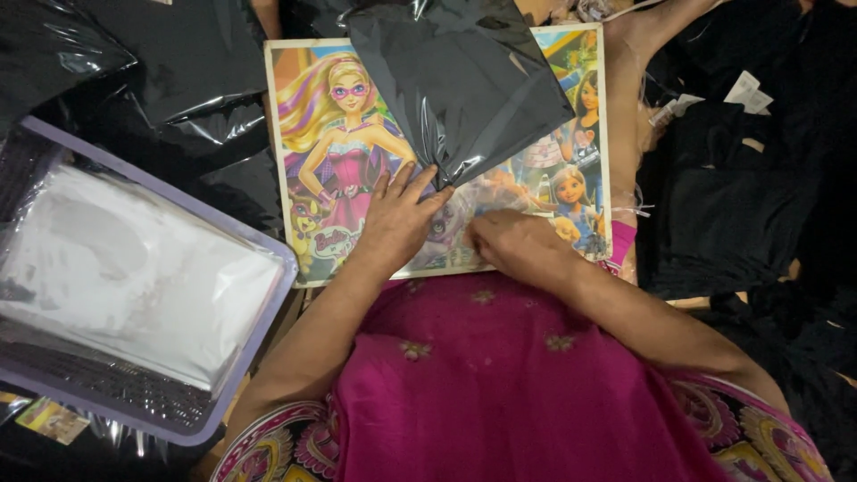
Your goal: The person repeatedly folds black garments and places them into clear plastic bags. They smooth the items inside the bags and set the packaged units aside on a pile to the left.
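Judging by how little room surrounds the colourful cartoon-printed board (pixel 357 161), hemmed left by a lavender plastic basket (pixel 268 312), the glossy black plastic bag (pixel 464 80) draped across its top could slide off, since the flat-open left hand (pixel 397 223) only pins its corner and the loosely curled right hand (pixel 518 245) grips nothing.

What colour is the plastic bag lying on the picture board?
Glossy black bag, on the colourful cartoon board; the left hand touches its corner. Head view.

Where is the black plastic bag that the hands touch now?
In the head view, the black plastic bag lies top centre on the cartoon picture board, its lower corner at the left hand.
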